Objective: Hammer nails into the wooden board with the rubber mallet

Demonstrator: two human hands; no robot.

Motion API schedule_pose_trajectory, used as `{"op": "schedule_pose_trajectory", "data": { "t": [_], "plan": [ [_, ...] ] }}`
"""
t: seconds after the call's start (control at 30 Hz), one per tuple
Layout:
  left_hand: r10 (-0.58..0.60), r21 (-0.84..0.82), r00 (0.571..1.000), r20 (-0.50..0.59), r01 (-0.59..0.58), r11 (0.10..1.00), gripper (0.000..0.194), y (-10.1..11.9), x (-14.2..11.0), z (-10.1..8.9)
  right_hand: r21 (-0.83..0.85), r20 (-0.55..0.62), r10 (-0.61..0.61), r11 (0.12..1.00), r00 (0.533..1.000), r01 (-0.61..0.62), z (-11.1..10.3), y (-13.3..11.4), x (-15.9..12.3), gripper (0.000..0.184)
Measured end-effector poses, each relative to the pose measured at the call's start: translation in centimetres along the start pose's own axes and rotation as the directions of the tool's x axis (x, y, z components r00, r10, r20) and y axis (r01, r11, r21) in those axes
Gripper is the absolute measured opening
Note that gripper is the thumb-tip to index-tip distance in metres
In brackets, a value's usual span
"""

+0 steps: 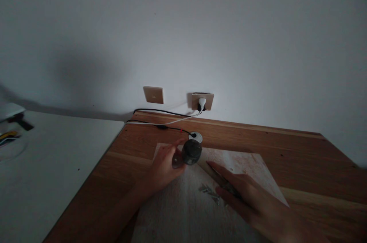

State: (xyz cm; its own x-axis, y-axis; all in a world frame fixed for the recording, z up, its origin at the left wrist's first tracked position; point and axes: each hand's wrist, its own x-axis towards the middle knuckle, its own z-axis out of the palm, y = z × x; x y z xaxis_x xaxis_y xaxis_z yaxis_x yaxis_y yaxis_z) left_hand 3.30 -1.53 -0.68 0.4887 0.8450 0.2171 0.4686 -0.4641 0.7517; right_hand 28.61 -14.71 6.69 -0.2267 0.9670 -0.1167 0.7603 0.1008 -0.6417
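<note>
Mallet, gripped in the right hand, hangs over a board strewn with screws, where the left hand clutches a brown piece.

The bench shows brown wood grain, smooth and faintly glossy; the wall looks matt, the small screws shiny metal, the plug smooth white plastic.

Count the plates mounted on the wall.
2: the left plate, with nothing visibly plugged in, and the right plate, holding a white plug. No others show.
</note>
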Motion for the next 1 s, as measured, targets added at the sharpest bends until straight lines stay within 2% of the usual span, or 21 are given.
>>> {"op": "schedule_pose_trajectory", "data": {
  "t": [0.27, 0.43, 0.63, 1.0],
  "plan": [
    [0.010, -0.002, 1.000, -0.002, -0.010, 1.000, 0.063, 0.11, 0.31, 0.14, -0.025, 0.036, 0.058, 0.998, 0.998, -0.057, 0.08, 0.09, 0.05, 0.066],
    [0.040, -0.017, 0.999, 0.008, -0.040, 0.999, 0.042, 0.42, 0.22, -0.19, -0.046, 0.006, 0.095, 0.994, 0.995, -0.094, 0.35, 0.43, -0.03, 0.068],
    [-0.015, -0.041, 1.000, 0.013, 0.015, 0.999, 0.071, 0.54, 0.35, -0.19, 0.006, 0.041, 0.051, 0.999, 0.998, -0.051, 0.36, 0.26, 0.02, 0.065],
    [-0.010, -0.031, 1.000, -0.018, 0.009, 0.999, 0.071, -0.03, 0.15, 0.04, 0.022, 0.077, 0.031, 0.999, 0.997, -0.032, 0.43, 0.04, 0.20, 0.065]
  ]
}}
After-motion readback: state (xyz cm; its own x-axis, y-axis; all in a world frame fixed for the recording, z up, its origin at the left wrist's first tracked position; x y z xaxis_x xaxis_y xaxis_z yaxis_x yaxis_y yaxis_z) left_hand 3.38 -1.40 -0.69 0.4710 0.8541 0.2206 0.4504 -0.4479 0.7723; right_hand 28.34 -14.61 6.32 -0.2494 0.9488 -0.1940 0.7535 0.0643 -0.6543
